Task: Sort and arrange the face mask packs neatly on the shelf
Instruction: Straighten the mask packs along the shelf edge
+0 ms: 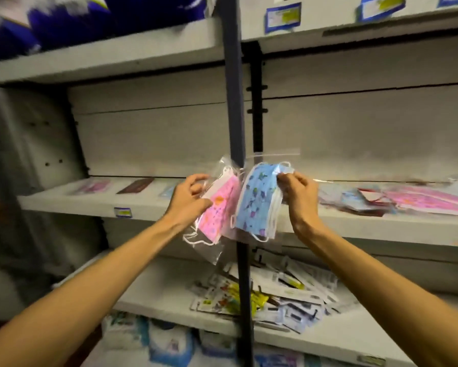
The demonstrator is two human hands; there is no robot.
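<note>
My left hand (190, 197) grips a clear bag of pink patterned face masks (218, 207), held upright in front of the middle shelf (148, 207). My right hand (296, 193) pinches the top edge of a clear bag of blue patterned face masks (254, 200). The two packs hang side by side and touch, in front of the dark shelf post (233, 102). On the shelf's left part lie a pink pack (93, 187), a dark brown pack (135, 185) and a pale blue pack (168, 192), spaced apart. A loose pile of pink and blue packs (397, 201) lies on the right part.
The shelf below holds a heap of flat carded packets (280, 292). Boxed goods (169, 343) stand on the lowest shelf. Dark blue packages (50, 25) sit on the top shelf. Price labels (283, 17) line the shelf edges.
</note>
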